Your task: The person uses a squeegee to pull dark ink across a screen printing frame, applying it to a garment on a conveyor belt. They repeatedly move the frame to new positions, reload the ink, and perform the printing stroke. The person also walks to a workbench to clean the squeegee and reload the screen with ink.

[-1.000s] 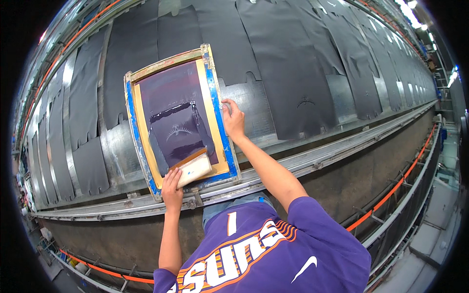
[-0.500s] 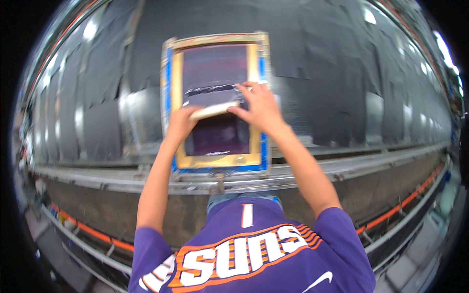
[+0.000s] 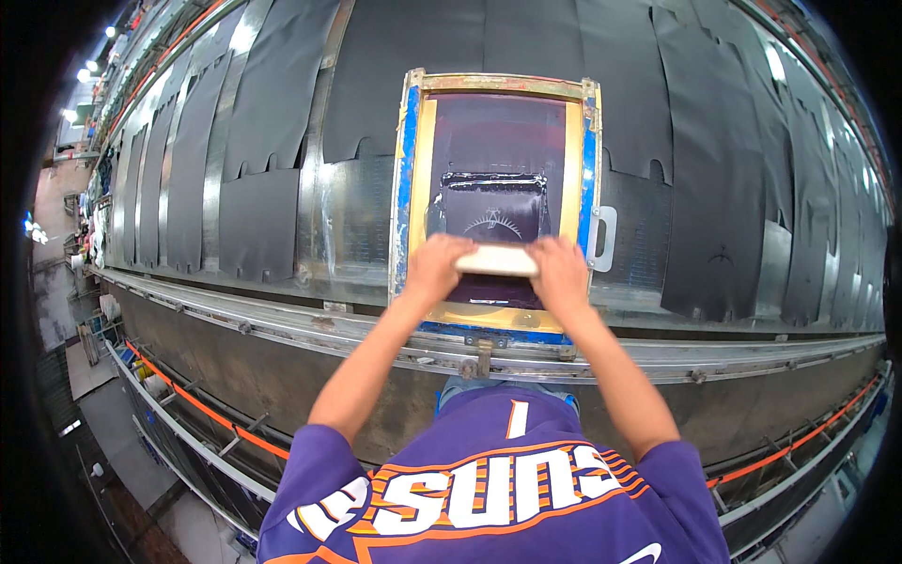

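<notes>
Both hands grip a squeegee with a pale bar-shaped handle (image 3: pixel 498 260), which lies crosswise over the near part of a screen-printing frame (image 3: pixel 498 86). My left hand (image 3: pixel 435 270) is closed round its left end and my right hand (image 3: pixel 562 274) round its right end. The frame has worn rails with blue tape and yellow strips along the inner edges. Beyond the squeegee, the dark purple mesh (image 3: pixel 498 132) carries a wet, glossy ink outline and a fine arched design (image 3: pixel 493 224). The squeegee's blade is hidden beneath the handle.
Black sheets (image 3: pixel 723 188) lie in rows along the long metal table on both sides. A white loop handle (image 3: pixel 603 240) sits beside the frame's right rail. Along the table's near edge runs a metal rail (image 3: pixel 648 353), with an orange bar (image 3: pixel 207 414) lower left.
The squeegee has come down the mesh toward me and is now level rather than tilted. My right hand's spread fingers have closed round its end. The whole view has shifted.
</notes>
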